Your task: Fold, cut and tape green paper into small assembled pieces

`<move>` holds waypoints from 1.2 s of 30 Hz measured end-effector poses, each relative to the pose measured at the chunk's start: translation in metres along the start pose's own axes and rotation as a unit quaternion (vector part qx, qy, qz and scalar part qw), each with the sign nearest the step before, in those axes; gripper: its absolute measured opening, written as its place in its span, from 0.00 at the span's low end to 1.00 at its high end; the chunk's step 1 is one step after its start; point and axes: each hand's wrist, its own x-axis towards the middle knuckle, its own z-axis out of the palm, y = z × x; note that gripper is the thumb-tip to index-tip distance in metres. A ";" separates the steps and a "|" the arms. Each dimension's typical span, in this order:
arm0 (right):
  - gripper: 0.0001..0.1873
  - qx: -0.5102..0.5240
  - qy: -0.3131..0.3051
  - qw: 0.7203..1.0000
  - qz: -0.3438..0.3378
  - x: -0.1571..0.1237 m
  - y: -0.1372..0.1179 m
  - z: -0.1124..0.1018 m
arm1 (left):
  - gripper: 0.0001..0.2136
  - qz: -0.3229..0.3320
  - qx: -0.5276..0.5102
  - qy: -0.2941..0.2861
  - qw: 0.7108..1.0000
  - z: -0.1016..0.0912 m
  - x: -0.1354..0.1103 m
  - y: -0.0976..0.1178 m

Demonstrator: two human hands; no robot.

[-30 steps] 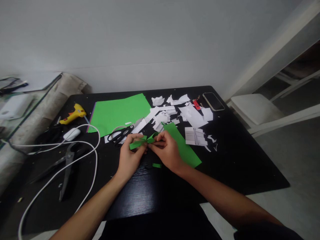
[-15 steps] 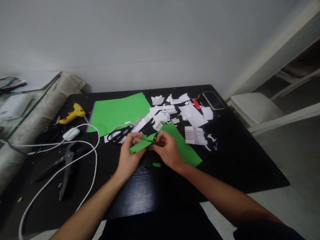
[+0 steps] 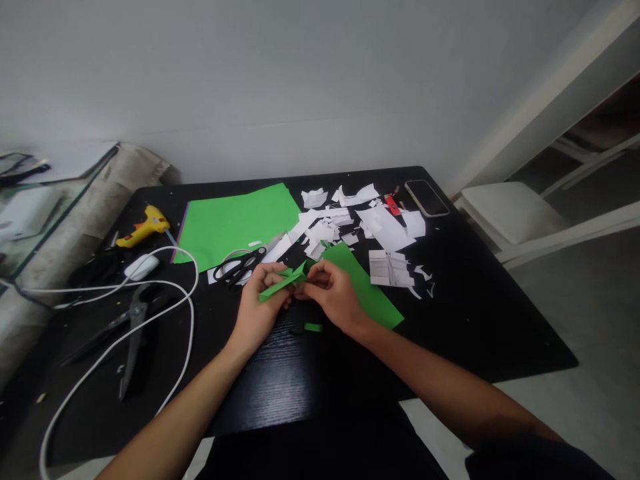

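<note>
Hands: left hand [image 3: 257,310] + right hand [image 3: 337,300] close together over the table [image 3: 475,320] centre, fingertips almost meeting.
Grip: both pinched on a folded green paper piece [image 3: 283,283]; left thumb and fingers on its near-left end, right fingertips on its far-right end.
Piece posn: held just above the table surface, slanted, low end toward the left hand, pointed flaps at the right hand.
Under right hand: green paper strip [image 3: 370,290] flat on the table, running diag. toward the near-right edge.
Near hands: small green offcut [image 3: 313,327] on the table betw. the two wrists, touching neither.
Scissors: black-handled scissors [image 3: 240,267] just beyond the left hand, lying on white paper, apart from the fingers.
Big sheet: large green sheet [image 3: 235,223] flat, far-left of the hands.
Scraps: white paper scraps [image 3: 345,230] scattered beyond and right of the hands.
Far right corner: phone [image 3: 427,198], screen dark, lying flat.
Left side: yellow glue gun [image 3: 145,227], white cable [image 3: 150,313] looping to the near edge, black pliers [image 3: 133,327] beside the cable.
</note>
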 end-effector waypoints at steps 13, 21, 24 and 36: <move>0.17 0.032 -0.023 0.999 0.017 -0.003 -0.009 0.000 | 0.16 -0.004 0.016 -0.018 1.000 -0.005 0.002 0.005; 0.19 0.053 -0.026 0.998 0.027 -0.002 -0.010 0.000 | 0.17 -0.005 0.045 -0.012 0.999 -0.004 0.000 0.009; 0.19 0.064 -0.033 0.997 0.037 -0.002 -0.011 -0.001 | 0.16 0.006 0.058 -0.008 0.998 -0.004 0.000 0.009; 0.21 0.055 -0.036 0.997 0.042 -0.001 -0.007 -0.001 | 0.17 0.071 0.137 -0.022 0.988 -0.007 0.000 0.002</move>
